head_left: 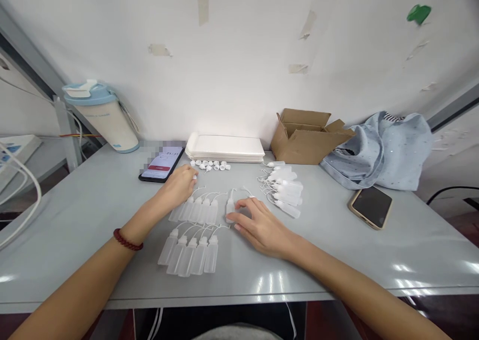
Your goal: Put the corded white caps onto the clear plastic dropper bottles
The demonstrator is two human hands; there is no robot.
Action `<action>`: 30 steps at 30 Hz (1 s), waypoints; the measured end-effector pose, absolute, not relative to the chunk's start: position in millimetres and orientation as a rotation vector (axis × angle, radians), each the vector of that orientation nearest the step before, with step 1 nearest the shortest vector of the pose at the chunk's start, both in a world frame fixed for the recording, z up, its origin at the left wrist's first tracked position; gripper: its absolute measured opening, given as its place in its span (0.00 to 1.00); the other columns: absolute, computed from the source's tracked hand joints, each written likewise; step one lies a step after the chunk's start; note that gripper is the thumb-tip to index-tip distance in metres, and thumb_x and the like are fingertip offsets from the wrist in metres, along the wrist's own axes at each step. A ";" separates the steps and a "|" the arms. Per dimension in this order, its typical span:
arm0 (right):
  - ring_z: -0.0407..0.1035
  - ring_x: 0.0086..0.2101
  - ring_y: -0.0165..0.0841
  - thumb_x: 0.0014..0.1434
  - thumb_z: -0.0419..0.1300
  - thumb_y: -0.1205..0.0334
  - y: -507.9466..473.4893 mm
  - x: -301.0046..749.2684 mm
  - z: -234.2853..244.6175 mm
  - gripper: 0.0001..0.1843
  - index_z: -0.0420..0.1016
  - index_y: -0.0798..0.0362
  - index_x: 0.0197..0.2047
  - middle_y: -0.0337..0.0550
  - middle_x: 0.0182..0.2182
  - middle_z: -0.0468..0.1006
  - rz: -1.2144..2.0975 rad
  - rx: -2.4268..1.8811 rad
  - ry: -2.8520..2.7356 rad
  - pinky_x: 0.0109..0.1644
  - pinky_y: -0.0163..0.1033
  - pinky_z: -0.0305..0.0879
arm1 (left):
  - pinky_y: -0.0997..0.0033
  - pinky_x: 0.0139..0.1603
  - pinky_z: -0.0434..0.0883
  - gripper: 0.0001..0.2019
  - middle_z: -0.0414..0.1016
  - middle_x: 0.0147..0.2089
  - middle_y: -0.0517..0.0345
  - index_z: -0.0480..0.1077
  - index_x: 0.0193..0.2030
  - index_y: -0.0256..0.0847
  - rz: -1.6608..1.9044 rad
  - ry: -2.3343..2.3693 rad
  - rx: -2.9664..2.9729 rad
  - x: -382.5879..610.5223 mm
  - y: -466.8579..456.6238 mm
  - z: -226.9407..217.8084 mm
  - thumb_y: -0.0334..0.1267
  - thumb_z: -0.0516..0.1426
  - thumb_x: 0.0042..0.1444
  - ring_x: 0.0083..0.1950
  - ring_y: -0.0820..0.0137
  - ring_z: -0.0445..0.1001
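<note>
My left hand (180,184) is at the near side of a scatter of small white caps (216,166), with its fingers closed around one white cap (194,177). With thumb and fingertips, my right hand (262,226) grips a small translucent squeeze bottle (230,205) that has a thin strap at its neck. Another strap end pokes out behind the right fingers; what it belongs to is mostly hidden. Left of the gripped bottle lie two rows of similar bottles, a back row (204,211) and a front row (189,258). A looser pile of bottles (288,190) lies to the right.
Along the wall stand a white stack of flat packets (228,148) and an open cardboard box (303,143). A lit phone (164,163) and a tumbler (108,120) are at the left. To the right are a second phone (371,207) and a blue cloth bag (389,153).
</note>
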State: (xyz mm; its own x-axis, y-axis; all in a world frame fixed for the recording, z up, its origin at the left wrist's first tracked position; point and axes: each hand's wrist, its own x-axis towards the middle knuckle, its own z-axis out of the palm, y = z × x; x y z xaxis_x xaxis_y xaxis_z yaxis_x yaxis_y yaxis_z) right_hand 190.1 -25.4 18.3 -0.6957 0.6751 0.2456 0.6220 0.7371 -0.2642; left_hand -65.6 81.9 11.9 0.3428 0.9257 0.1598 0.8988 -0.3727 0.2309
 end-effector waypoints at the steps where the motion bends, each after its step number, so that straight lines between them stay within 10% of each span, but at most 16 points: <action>1: 0.61 0.46 0.39 0.67 0.46 0.63 -24.7 190.5 18.0 0.16 0.70 0.55 0.53 0.55 0.47 0.67 0.252 -1.023 -2.611 0.50 0.46 0.63 | 0.60 0.48 0.70 0.15 0.76 0.44 0.43 0.74 0.41 0.32 0.400 1.701 2.480 -65.2 81.5 12.5 0.33 0.47 0.54 0.46 0.57 0.74; 12: 0.61 0.38 0.37 0.67 0.47 0.59 -19.1 190.8 9.0 0.15 0.73 0.53 0.46 0.48 0.37 0.67 0.260 -1.188 -2.520 0.45 0.44 0.60 | 0.57 0.50 0.68 0.13 0.77 0.42 0.45 0.73 0.39 0.35 0.518 1.715 2.351 -56.1 70.8 23.8 0.34 0.49 0.54 0.48 0.55 0.73; 21: 0.63 0.34 0.36 0.63 0.49 0.69 -15.4 194.1 2.0 0.05 0.65 0.54 0.37 0.46 0.33 0.71 0.311 -1.263 -2.279 0.39 0.41 0.62 | 0.71 0.30 0.69 0.16 0.75 0.30 0.58 0.69 0.39 0.38 0.663 1.309 1.649 -34.5 42.4 47.2 0.45 0.63 0.46 0.30 0.68 0.73; 30: 0.66 0.35 0.35 0.63 0.51 0.67 -16.2 199.5 5.1 0.02 0.61 0.52 0.39 0.44 0.34 0.70 0.395 -1.104 -2.080 0.39 0.40 0.65 | 0.68 0.45 0.67 0.13 0.75 0.33 0.60 0.76 0.40 0.41 0.563 1.117 1.440 -21.4 24.5 49.6 0.46 0.63 0.50 0.35 0.72 0.71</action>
